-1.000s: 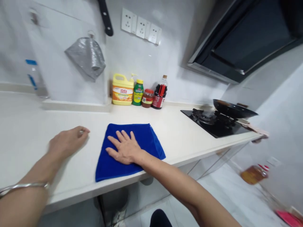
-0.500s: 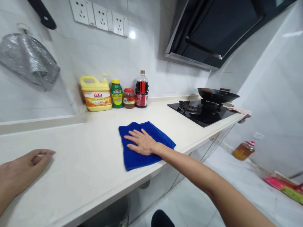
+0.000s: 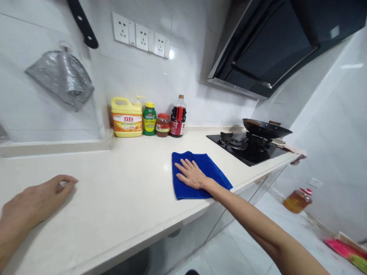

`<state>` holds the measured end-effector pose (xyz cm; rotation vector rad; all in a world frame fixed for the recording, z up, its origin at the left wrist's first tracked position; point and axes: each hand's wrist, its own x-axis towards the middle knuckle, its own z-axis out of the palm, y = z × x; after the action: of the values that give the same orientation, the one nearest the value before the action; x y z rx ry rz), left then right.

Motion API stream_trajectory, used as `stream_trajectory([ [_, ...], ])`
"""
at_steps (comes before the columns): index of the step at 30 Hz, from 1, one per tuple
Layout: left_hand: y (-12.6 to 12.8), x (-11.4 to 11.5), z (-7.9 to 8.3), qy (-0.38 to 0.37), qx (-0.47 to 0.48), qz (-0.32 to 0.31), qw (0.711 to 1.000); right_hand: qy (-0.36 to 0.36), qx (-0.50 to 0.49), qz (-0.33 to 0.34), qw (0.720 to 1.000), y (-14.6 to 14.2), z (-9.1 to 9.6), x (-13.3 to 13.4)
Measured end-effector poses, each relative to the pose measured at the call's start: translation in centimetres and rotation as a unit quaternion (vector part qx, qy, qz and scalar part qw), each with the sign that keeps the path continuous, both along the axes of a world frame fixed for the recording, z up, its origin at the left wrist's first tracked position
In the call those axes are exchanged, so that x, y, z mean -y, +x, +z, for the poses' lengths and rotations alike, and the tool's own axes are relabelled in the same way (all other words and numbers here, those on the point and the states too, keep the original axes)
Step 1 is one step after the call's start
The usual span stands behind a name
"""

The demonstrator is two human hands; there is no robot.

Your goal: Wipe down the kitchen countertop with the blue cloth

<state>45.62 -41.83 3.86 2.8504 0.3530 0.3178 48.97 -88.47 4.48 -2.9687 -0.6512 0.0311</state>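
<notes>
A blue cloth (image 3: 210,168) lies flat on the cream countertop (image 3: 126,183), near its front edge and left of the stove. My right hand (image 3: 192,175) presses flat on the cloth, fingers stretched out and apart. My left hand (image 3: 34,202) rests on the bare countertop at the far left, fingers loosely curled with the tips touching the surface, nothing visible in it.
A yellow detergent jug (image 3: 126,122), green bottle (image 3: 149,118), red-lidded jar (image 3: 163,125) and dark sauce bottle (image 3: 178,116) stand by the wall. A black gas hob (image 3: 248,147) carries a wok (image 3: 265,128). An oil bottle (image 3: 298,199) sits on the floor.
My right hand has slid the blue cloth to the right along the counter toward the stove. My left hand stayed resting on the counter as the view turned right.
</notes>
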Motion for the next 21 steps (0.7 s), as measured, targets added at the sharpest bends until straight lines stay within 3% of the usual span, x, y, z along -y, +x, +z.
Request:
stream_trajectory([
  [2,-1.1,1.9,1.6,0.014,-0.037,0.028,0.999,0.007,-0.003,0.009,1.0,-0.8,0.0,-3.1],
  [5,-2.1,3.7,2.7,0.012,-0.046,0.024,0.999,0.032,-0.004,0.023,0.999,-1.7,-0.3,-8.9],
  [9,-2.9,5.1,2.7,-0.053,0.038,-0.074,0.995,0.058,-0.008,0.043,0.997,-2.5,-0.3,-16.3],
  [12,-3.1,5.7,2.2,-0.057,0.106,-0.174,0.977,0.067,-0.009,0.102,0.993,-3.4,0.1,-19.9],
  [16,-2.8,5.6,0.9,-0.028,0.081,-0.26,0.962,0.079,-0.012,0.186,0.979,-4.4,0.3,-21.5],
  [21,-2.7,4.9,-0.4,-0.038,0.017,-0.275,0.96,0.145,-0.003,0.269,0.952,-2.9,0.4,-19.0],
])
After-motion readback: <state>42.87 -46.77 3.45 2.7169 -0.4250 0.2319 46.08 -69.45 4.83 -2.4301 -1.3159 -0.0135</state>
